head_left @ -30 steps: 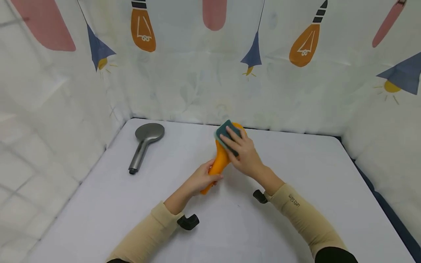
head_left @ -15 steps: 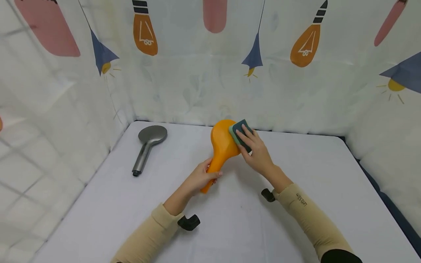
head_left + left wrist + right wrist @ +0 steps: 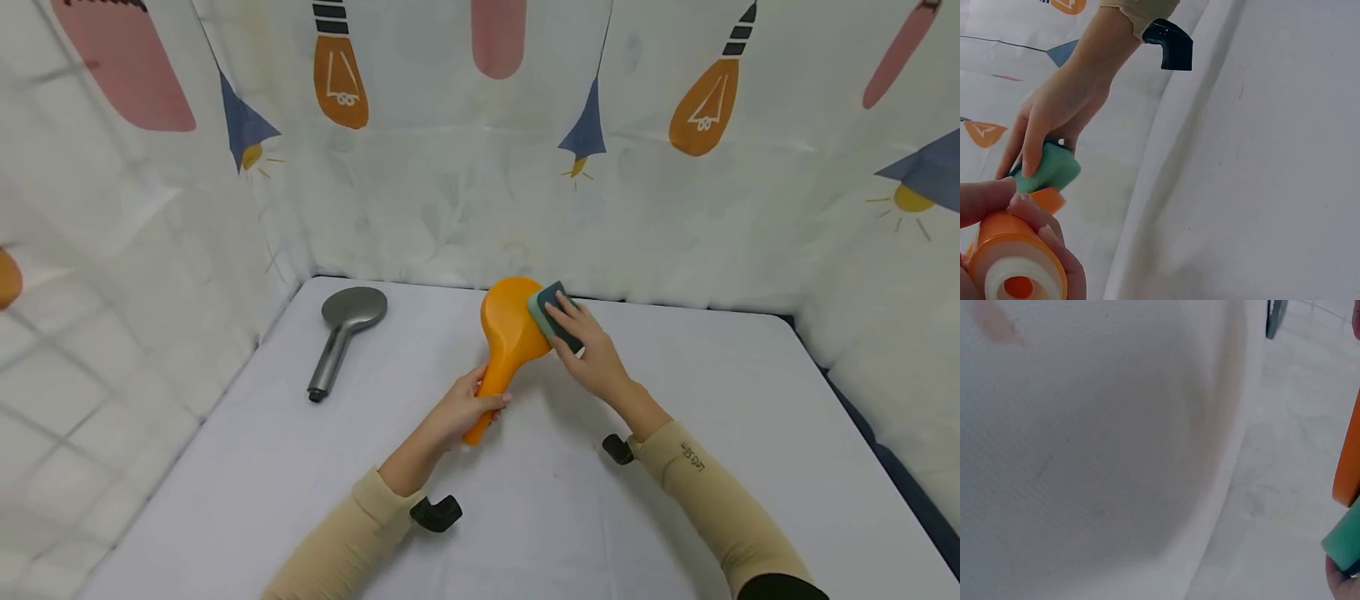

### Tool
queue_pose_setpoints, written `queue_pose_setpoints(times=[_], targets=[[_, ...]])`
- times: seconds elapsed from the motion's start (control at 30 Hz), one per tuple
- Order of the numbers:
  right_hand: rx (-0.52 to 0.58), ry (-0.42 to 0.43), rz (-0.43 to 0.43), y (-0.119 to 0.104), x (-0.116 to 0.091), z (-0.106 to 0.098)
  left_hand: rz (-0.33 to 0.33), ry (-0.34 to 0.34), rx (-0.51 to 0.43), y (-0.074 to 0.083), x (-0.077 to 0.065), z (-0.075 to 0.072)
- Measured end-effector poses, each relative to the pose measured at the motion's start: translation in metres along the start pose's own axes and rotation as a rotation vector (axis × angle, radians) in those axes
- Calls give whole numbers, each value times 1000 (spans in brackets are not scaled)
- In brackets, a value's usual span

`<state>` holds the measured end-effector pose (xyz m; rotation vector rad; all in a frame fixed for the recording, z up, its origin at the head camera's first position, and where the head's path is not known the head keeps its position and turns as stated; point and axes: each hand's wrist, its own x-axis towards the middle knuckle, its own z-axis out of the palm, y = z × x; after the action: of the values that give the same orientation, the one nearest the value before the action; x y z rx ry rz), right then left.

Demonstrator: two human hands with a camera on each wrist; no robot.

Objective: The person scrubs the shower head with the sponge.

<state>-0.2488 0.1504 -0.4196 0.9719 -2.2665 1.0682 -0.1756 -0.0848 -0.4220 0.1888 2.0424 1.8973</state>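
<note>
My left hand (image 3: 463, 408) grips the handle of an orange handheld shower head (image 3: 510, 321), raised over the table with its smooth round back up. In the left wrist view, the handle's hollow end with a pale ring (image 3: 1022, 281) faces the camera, with fingers curled round it. My right hand (image 3: 596, 354) holds a sponge (image 3: 553, 317), light green with a dark green side, between thumb and fingers. The sponge sits at the right edge of the shower head's round part. At the right wrist view's edge only parts of the orange shower head (image 3: 1349, 462) and sponge (image 3: 1344, 540) show.
A grey shower head (image 3: 345, 333) lies on the white table (image 3: 420, 550) at the back left. A printed cloth wall (image 3: 465, 192) stands behind the table's far edge and along its sides. Each wrist carries a small black camera mount (image 3: 437, 513).
From lying across the round part of the shower head, the sponge in my right hand has moved right to its edge. My left hand keeps its grip on the handle.
</note>
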Motion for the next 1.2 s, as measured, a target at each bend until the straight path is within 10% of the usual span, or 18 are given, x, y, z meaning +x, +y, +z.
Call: queue_pose_setpoints(times=[0.1,0.33,0.73,1.07,1.2], targets=[[18,26,14,0,-2,0,2,-4,-7,1,1,0],[-102,-100,-398,-16,-6,9,38,-13,-45,2,5,-1],[-153,-153,-455,-19,-13,9,22,-24,-74,-2,6,0],[75,-112,224,19,3,-10,-28,-14,-61,-4,1,0],[98,-77,304,13,20,-8,-25,-38,-1,-5,1,5]])
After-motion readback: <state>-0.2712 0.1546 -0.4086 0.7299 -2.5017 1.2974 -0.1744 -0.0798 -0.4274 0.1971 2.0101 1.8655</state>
